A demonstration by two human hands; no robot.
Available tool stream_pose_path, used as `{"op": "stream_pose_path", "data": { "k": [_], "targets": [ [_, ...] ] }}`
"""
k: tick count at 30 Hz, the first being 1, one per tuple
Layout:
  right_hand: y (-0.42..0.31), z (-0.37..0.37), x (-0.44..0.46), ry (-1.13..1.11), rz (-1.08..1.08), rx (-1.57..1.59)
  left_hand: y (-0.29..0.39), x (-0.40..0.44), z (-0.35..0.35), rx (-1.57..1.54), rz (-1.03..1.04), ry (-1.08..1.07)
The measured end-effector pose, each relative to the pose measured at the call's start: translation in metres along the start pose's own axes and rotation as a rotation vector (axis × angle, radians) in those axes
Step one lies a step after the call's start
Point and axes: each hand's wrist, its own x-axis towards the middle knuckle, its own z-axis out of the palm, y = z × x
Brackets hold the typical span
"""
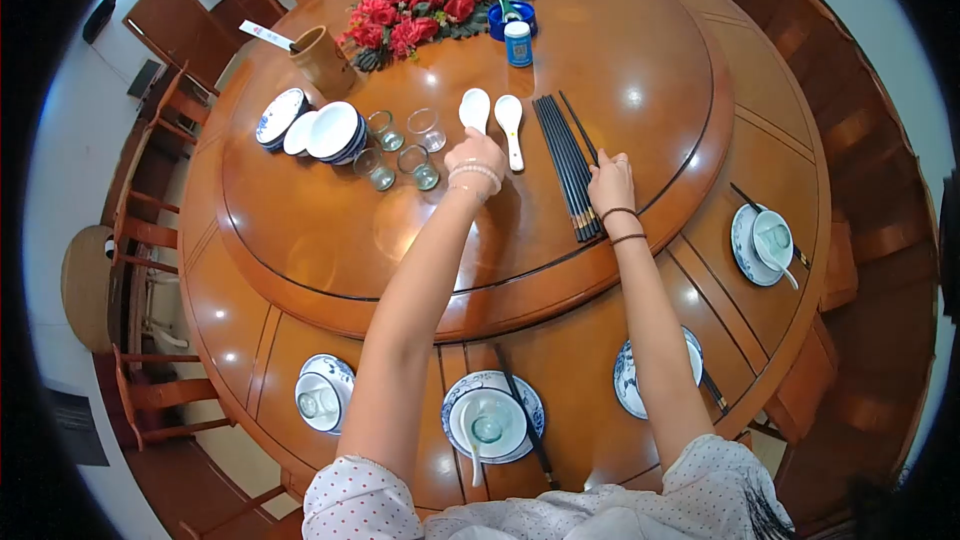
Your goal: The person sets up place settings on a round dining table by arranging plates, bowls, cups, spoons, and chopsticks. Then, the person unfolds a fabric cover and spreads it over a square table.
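My left hand [475, 162] is closed over the handle of a white soup spoon [474, 108], whose bowl shows beyond my fingers. Just to its right a second white spoon [509, 120] lies on the turntable. Several small clear glasses [416, 166] stand left of this hand. My right hand [612, 187] pinches a dark chopstick [578, 123], set at a slight angle beside a row of black chopsticks [562, 165]. My fingers partly cover the near end of the held chopstick.
Stacked bowls [333, 130] and a brown holder [321, 60] stand left on the turntable [660, 50]. Red flowers [420, 0] and a blue container [518, 43] are at the back. Place settings with plates [534, 412], glasses and chopsticks ring the table's outer edge.
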Motion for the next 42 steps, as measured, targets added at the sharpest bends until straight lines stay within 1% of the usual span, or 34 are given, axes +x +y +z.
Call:
{"op": "stream_pose_path", "data": {
  "k": [4, 6, 8, 11, 13, 14, 18, 20, 23, 30, 32, 33, 36, 42],
  "targets": [
    [0.002, 0.015, 0.001, 0.017, 0.009, -0.035, 0.0, 0.02, 0.011, 0.093, -0.008, 0.021],
    [0.005, 0.016, 0.0, 0.041, -0.034, -0.039, -0.002, 0.022, 0.018, 0.11, -0.002, 0.034],
    [0.007, 0.016, 0.002, 0.021, -0.037, -0.049, -0.004, 0.023, 0.024, 0.056, 0.025, 0.053],
    [0.01, 0.01, 0.006, -0.04, -0.016, -0.007, -0.003, 0.023, 0.028, 0.052, 0.004, 0.084],
    [0.01, 0.003, 0.007, -0.124, 0.03, 0.03, -0.002, 0.022, 0.025, 0.061, -0.001, 0.083],
    [0.009, 0.001, 0.006, -0.127, 0.031, 0.031, -0.002, 0.021, 0.023, 0.064, -0.006, 0.086],
    [0.01, 0.002, 0.005, -0.094, 0.068, 0.056, -0.008, 0.022, 0.028, 0.049, -0.022, 0.078],
    [0.007, 0.001, 0.005, -0.093, 0.142, 0.094, -0.009, 0.022, 0.029, 0.034, -0.033, 0.075],
    [0.004, 0.001, 0.005, -0.082, 0.164, 0.096, -0.01, 0.02, 0.029, 0.0, -0.039, 0.075],
    [0.003, 0.006, 0.0, -0.032, 0.119, 0.067, -0.006, 0.02, 0.024, -0.064, -0.104, 0.033],
    [-0.004, 0.001, -0.01, 0.008, 0.02, -0.031, -0.009, 0.022, 0.026, -0.041, -0.087, 0.011],
    [-0.006, -0.002, -0.012, -0.041, 0.024, -0.05, -0.01, 0.023, 0.027, -0.044, -0.087, 0.009],
    [-0.007, -0.002, -0.019, -0.032, -0.007, -0.121, -0.013, 0.023, 0.03, -0.072, -0.105, 0.003],
    [-0.008, 0.001, -0.022, -0.035, -0.002, -0.143, -0.021, 0.015, 0.033, -0.083, -0.073, 0.048]
  ]
}}
